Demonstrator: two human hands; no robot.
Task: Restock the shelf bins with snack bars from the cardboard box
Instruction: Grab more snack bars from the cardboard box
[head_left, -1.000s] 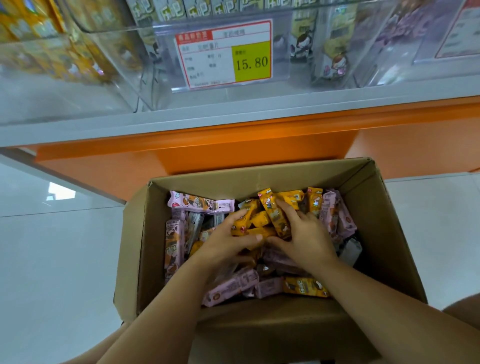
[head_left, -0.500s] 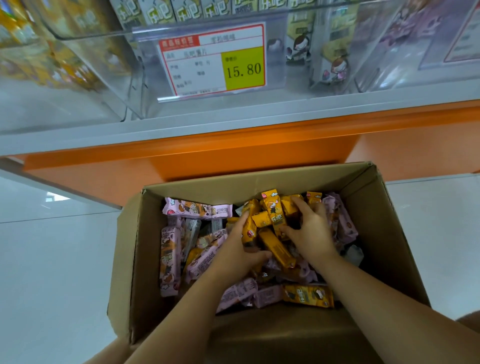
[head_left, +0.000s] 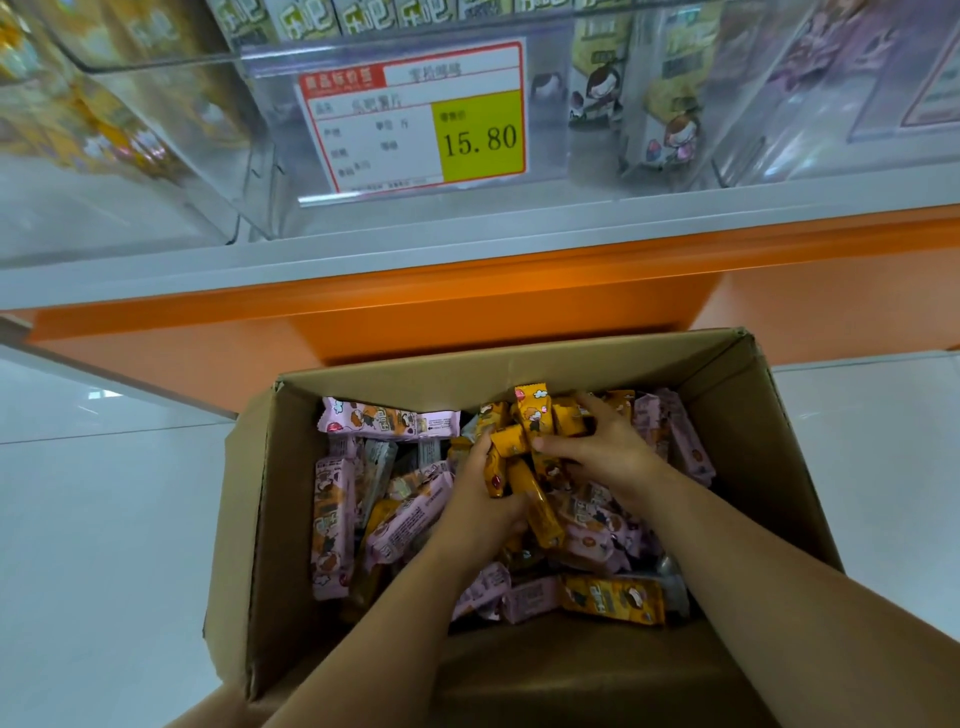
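- The left hand (head_left: 478, 499) and the right hand (head_left: 608, 452) are both down inside the cardboard box (head_left: 249, 519). Their fingers are curled round one loose bunch of yellow snack bars (head_left: 527, 441), which is pressed between the two palms.
- The bunch is not tidy. The bars point in different directions: one stands up at the far side and another hangs down toward the near side. I think the hanging bar may slip out when the bunch is lifted, because only pressure from the sides holds it.
- The wrappers look glossy, so the hold is probably slippery. If the hands press harder to make up for this, the bars inside may crack or get crushed.
- Pink snack bars (head_left: 389, 422) lie mixed around and under the bunch. One of them could come up together with the yellow ones and end in the wrong bin.
- The clear shelf bins (head_left: 171, 156) are above the box and well apart from the hands, behind a grey shelf ledge (head_left: 363, 260). On the way up a bar could knock against this ledge, or against the bin front that carries the price label (head_left: 415, 117), and fall.
- A bar that falls outside the box would land on the white floor (head_left: 104, 519).
- The bin contents are blurred, so I cannot tell which bin takes the yellow bars. A wrong choice is possible.
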